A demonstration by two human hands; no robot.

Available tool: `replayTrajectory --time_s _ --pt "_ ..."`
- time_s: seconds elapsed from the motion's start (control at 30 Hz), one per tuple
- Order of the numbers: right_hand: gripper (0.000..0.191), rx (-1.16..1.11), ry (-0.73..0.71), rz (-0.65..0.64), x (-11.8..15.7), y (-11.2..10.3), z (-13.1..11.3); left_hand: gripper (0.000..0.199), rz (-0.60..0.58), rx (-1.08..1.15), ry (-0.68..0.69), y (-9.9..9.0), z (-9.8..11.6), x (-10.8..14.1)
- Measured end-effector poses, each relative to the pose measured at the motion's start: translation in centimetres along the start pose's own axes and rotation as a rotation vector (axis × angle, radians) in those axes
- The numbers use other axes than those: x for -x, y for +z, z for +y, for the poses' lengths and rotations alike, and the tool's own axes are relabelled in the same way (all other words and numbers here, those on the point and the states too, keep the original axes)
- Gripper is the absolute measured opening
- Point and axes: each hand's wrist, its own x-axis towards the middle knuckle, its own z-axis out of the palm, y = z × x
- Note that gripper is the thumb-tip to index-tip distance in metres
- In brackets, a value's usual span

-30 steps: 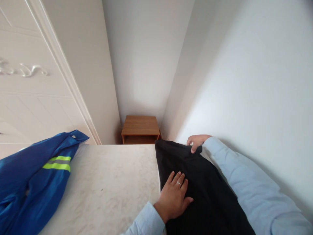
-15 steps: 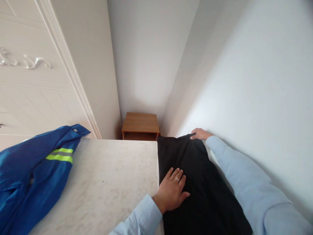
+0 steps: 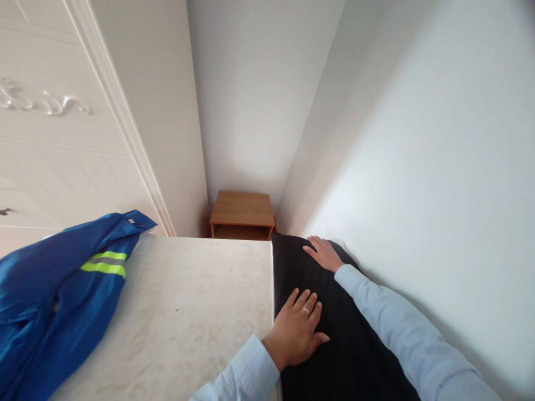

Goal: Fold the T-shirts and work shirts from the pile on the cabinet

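Black fabric [image 3: 346, 345], perhaps a garment, lies along the right side of a pale, stained surface [image 3: 188, 312]. My left hand [image 3: 296, 328] rests flat on its left part, fingers spread, a ring on one finger. Farther off, near the fabric's far edge, my right hand [image 3: 324, 252] lies on it with the fingers stretched out. Neither hand grips the cloth. The near end of the fabric runs out of the frame.
A blue garment [image 3: 67, 301] with yellow-green and grey stripes lies at the left. Beyond the far edge stands a small wooden nightstand [image 3: 242, 209]. A cream wardrobe [image 3: 159, 111] rises at the left, a white wall [image 3: 438, 167] at the right.
My right hand has let go of the fabric's far right corner and moved left onto the cloth, lying flat. My left hand has stayed nearly in place.
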Motion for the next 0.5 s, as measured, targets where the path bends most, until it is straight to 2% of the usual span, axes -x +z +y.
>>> replayTrajectory --time_s 0.07,0.13,0.5 --pt "0.054 0.007 0.081 -0.025 -0.3 0.7 1.0 0.069 -0.001 0.003 0.009 0.0 -0.1 0.0" --pt "0.053 0.017 0.100 -0.036 -0.6 0.9 1.8 0.067 0.003 -0.001 0.009 0.1 -0.1 0.0" --pt "0.053 0.012 0.022 0.031 -0.7 2.4 3.6 0.068 0.081 -0.099 0.033 0.6 0.1 0.4"
